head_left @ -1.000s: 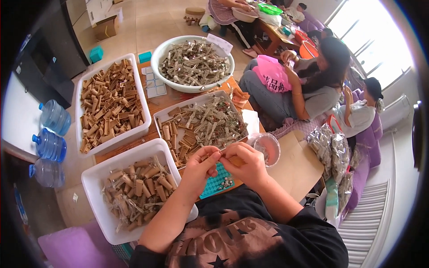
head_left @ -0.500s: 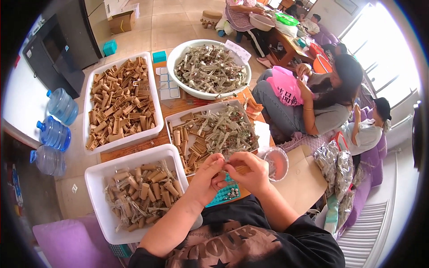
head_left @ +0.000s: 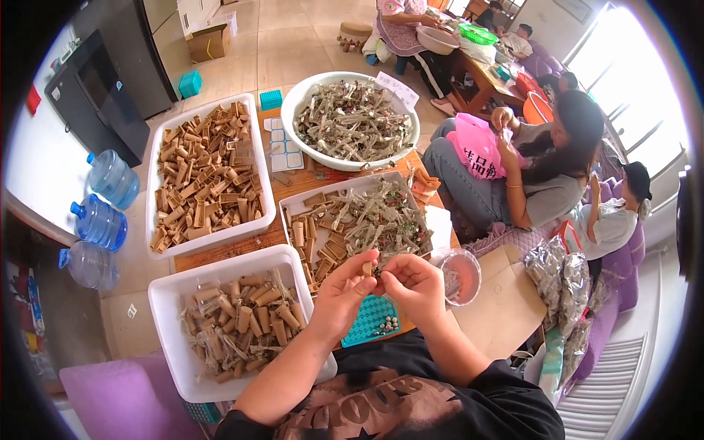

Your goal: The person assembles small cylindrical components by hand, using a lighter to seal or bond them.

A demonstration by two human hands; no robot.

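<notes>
Close together above the front of the table, both my hands are closed in pinches. My left hand [head_left: 343, 290] grips a small tan piece [head_left: 368, 269], like the brown half-tube pieces in the trays. At its right side, my right hand [head_left: 414, 284] pinches something small and dark that I cannot make out, touching or nearly touching the tan piece. Below my hands lies a turquoise basket [head_left: 358, 328] with several small round beads [head_left: 386, 325]. Just beyond them, a shallow white tray [head_left: 284, 213] holds brown pieces and a heap of clear-wrapped bundles [head_left: 385, 220].
At left, a white tub [head_left: 155, 308] holds brown tubes with clear wrapping; behind it, a long white tray [head_left: 265, 169] holds brown pieces. A round basin [head_left: 290, 121] of wrapped bundles stands beyond. At right are a clear cup [head_left: 473, 282], cardboard [head_left: 491, 308] and a seated co-worker [head_left: 543, 176].
My hands have turned and drawn slightly apart, so the tan piece between my fingers now shows. The whole view has shifted slightly.
</notes>
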